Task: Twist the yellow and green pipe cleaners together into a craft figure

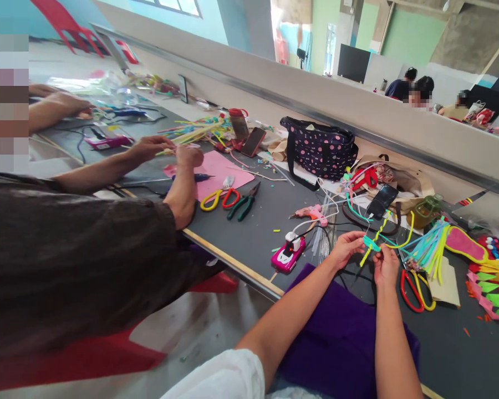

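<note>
Both hands, left (347, 247) and right (386, 265), pinch a teal-and-yellow pipe-cleaner piece (373, 239) above the table (253, 233) near its front edge; fingertip contact is too small to make out.

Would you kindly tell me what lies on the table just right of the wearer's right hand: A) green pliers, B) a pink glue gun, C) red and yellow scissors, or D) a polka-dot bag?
C: the red and yellow scissors lie on the dark table just right of the right hand, which, with the left hand, pinches a teal and yellow pipe-cleaner piece.
</note>
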### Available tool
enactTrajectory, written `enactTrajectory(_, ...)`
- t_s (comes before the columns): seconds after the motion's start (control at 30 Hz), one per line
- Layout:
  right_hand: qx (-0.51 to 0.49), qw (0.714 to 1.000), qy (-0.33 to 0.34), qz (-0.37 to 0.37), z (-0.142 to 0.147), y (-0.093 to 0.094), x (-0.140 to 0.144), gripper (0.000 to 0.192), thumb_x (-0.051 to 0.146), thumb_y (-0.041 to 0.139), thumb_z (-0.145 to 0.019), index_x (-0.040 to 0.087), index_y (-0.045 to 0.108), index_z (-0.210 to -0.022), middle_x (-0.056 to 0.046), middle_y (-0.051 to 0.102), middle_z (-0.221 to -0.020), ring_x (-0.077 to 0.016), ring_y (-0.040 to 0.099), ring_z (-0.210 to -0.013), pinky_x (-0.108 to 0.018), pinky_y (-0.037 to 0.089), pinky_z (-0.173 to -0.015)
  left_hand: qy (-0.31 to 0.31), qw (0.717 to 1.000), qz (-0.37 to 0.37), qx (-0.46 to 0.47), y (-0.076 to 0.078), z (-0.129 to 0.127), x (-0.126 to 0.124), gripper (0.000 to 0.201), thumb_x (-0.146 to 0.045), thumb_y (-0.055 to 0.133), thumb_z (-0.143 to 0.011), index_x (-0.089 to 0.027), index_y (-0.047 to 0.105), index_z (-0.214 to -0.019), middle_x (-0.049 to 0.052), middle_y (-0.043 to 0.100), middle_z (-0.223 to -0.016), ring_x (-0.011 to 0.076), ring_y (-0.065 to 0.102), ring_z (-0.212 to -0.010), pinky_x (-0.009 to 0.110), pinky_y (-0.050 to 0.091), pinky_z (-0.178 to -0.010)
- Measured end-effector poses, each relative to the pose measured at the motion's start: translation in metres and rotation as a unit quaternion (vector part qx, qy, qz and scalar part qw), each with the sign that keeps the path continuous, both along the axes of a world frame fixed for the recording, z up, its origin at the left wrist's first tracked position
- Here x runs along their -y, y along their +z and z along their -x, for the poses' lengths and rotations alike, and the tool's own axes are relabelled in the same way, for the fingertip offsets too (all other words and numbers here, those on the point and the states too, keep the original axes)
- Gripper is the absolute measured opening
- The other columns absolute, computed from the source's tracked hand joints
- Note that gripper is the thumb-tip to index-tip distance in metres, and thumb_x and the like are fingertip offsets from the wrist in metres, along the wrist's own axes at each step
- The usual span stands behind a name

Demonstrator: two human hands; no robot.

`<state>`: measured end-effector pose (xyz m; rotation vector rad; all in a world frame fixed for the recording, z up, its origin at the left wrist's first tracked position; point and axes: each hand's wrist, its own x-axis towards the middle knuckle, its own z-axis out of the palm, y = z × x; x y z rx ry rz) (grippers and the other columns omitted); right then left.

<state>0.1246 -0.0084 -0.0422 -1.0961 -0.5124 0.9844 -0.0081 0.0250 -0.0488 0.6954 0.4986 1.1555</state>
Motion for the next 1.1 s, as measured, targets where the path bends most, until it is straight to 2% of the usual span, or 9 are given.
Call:
enactTrajectory(0.17, 0.022, 1.0, 0.02, -0.005, 0.001, 0.0, 0.002, 0.028, 0.037, 0.073, -0.065, 0.019, 0.054, -0.074, 0.008, 0.051, -0.06, -0.0062, 0.044, -0.046, -0.019, 0.034, -0.04, 0.004, 1.0, 0.02, 0.006, -0.001, -0.002, 0.0, 0.039, -0.032, 0.084, -0.058, -0.009, 0.067, -0.085, 0.003, 0.064, -0.071, 0.0098, 0.058, -0.059, 0.024, 0.049, -0.059)
enactTrajectory(0.37, 0.006, 1.0, 0.029, -0.009, 0.003, 0.004, 0.009, 0.027, 0.036, 0.075, -0.064, 0.019, 0.058, -0.076, 0.005, 0.055, -0.066, -0.007, 0.045, -0.048, -0.02, 0.035, -0.04, 0.018, 0.998, 0.053, 0.027, 0.0, -0.001, 0.004, 0.037, -0.031, 0.084, -0.058, -0.011, 0.065, -0.081, 0.001, 0.063, -0.066, 0.009, 0.058, -0.056, 0.023, 0.048, -0.059)
enactTrajectory(0.53, -0.003, 0.995, 0.096, 0.009, 0.011, 0.007, 0.018, 0.033, 0.033, 0.081, -0.058, 0.019, 0.062, -0.082, 0.002, 0.059, -0.066, -0.0094, 0.05, -0.051, -0.019, 0.037, -0.041, 0.047, 0.991, 0.116, 0.045, -0.002, -0.002, 0.007, 0.038, -0.032, 0.083, -0.058, -0.012, 0.063, -0.083, 0.0, 0.063, -0.067, 0.0094, 0.059, -0.059, 0.02, 0.045, -0.057)
enactTrajectory(0.73, 0.013, 0.996, 0.084, 0.026, 0.014, 0.003, 0.023, 0.032, 0.032, 0.083, -0.059, 0.016, 0.066, -0.081, 0.001, 0.058, -0.061, -0.0077, 0.047, -0.046, -0.018, 0.034, -0.038, 0.03, 0.985, 0.167, 0.042, -0.005, -0.005, 0.016, 0.032, -0.035, 0.078, -0.063, -0.015, 0.061, -0.083, -0.001, 0.06, -0.067, 0.0086, 0.057, -0.057, 0.019, 0.045, -0.054)
enactTrajectory(0.9, -0.001, 0.997, 0.065, 0.032, 0.013, 0.005, 0.023, 0.031, 0.033, 0.082, -0.058, 0.016, 0.065, -0.077, 0.002, 0.057, -0.059, -0.007, 0.045, -0.044, -0.018, 0.033, -0.038, 0.02, 0.991, 0.135, -0.003, -0.005, -0.004, 0.023, 0.04, -0.037, 0.078, -0.064, -0.016, 0.063, -0.095, 0.002, 0.064, -0.075, 0.0103, 0.06, -0.06, 0.021, 0.046, -0.057)
enactTrajectory(1.1, -0.047, 0.995, 0.091, 0.006, 0.015, 0.009, 0.021, 0.031, 0.031, 0.08, -0.06, 0.017, 0.066, -0.084, 0.003, 0.058, -0.061, -0.0062, 0.044, -0.046, -0.017, 0.033, -0.039, -0.006, 0.995, 0.098, 0.01, -0.004, -0.002, 0.022, 0.038, -0.036, 0.08, -0.063, -0.015, 0.063, -0.089, 0.001, 0.063, -0.068, 0.0109, 0.06, -0.059, 0.022, 0.048, -0.059)
